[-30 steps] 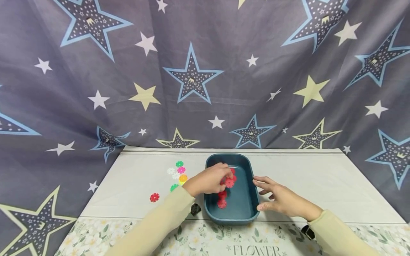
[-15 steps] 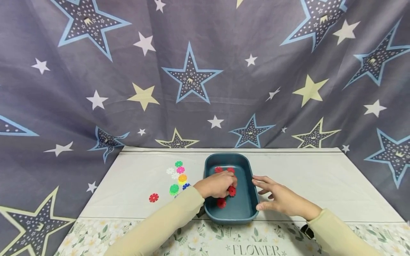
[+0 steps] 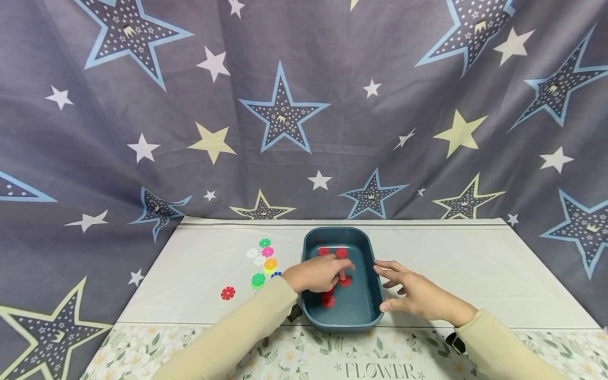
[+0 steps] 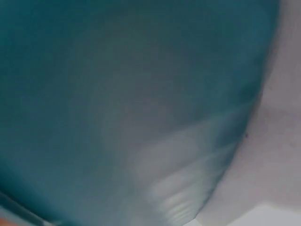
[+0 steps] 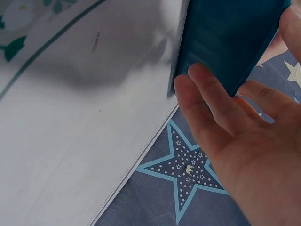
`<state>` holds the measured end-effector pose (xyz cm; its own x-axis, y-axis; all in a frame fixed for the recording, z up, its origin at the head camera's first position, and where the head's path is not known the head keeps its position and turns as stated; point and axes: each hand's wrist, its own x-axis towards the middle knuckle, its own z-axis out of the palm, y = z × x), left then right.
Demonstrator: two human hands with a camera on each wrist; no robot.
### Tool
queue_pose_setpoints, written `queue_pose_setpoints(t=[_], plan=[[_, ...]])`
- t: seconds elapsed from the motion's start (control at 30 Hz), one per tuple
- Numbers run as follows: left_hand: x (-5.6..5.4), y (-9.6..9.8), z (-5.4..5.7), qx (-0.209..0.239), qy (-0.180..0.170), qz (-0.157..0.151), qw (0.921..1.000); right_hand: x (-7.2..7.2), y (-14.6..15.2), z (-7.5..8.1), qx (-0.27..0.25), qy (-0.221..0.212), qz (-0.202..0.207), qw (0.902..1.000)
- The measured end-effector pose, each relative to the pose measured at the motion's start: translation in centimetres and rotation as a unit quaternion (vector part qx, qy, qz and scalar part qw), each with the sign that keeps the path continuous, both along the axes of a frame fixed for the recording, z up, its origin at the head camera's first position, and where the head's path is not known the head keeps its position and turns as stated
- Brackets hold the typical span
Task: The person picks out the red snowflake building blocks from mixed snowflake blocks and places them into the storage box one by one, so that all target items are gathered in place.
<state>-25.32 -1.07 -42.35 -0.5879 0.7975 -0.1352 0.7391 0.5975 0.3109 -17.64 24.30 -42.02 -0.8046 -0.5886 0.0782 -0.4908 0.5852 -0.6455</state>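
A dark teal rectangular bin (image 3: 363, 311) stands on the table, with several red flower-shaped plastic discs (image 3: 328, 301) lying loose on its floor. My left hand (image 3: 319, 273) reaches in over the left wall, one finger stretched out and another pointing down at a red disc (image 3: 345, 281). Part of that disc is covered by the fingers. Outside the right wall, my right hand (image 3: 418, 295) rests its spread fingertips and thumb against the bin. In the right wrist view those fingers (image 5: 202, 103) lie on the teal wall. The left wrist view shows mostly the blurred bin wall (image 4: 117, 94).
Left of the bin, several flower discs lie on the white tabletop (image 3: 190, 274): green (image 3: 258, 280), pink (image 3: 268, 252), white (image 3: 252, 254), orange (image 3: 270, 264) and blue. A single red disc (image 3: 228, 293) lies farther left. A star-patterned curtain (image 3: 304, 132) hangs behind.
My left hand has drawn back from the bin's far part, and its fingers have spread. Red discs now lie apart at the far end. My right hand has stayed on the wall.
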Motion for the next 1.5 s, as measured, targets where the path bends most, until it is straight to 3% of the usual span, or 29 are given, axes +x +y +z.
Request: queue_pose_setpoints(t=[0.37,0.57,0.73,0.87,1.1,1.27,1.5], plan=[[-0.3,-0.4,0.3,-0.01,0.009,0.024,0.9996,-0.1,0.1,-0.1,0.003,0.0,-0.003,1.0],[-1.0,-2.4,1.8,0.091,0.061,0.0,0.994,-0.1,0.1,-0.1,0.002,-0.003,-0.004,1.0],[-1.4,-5.8,2.9,0.13,0.092,0.036,0.9866,0.0,0.1,0.0,-0.001,-0.001,-0.007,1.0],[-1.1,-9.2,1.9,0.122,0.081,0.065,0.9871,0.2,0.1,-0.1,-0.006,0.003,-0.002,1.0],[0.7,-14.0,-1.0,0.071,-0.015,0.079,0.9942,0.0,0.0,0.0,-0.008,0.002,-0.004,1.0],[1.2,-15.0,-2.1,0.064,-0.025,0.088,0.9937,0.0,0.0,0.0,-0.004,-0.002,-0.006,1.0],[1.2,-14.6,-2.4,0.074,-0.013,0.082,0.9937,0.2,-0.1,0.0,-0.002,0.004,-0.003,1.0]])
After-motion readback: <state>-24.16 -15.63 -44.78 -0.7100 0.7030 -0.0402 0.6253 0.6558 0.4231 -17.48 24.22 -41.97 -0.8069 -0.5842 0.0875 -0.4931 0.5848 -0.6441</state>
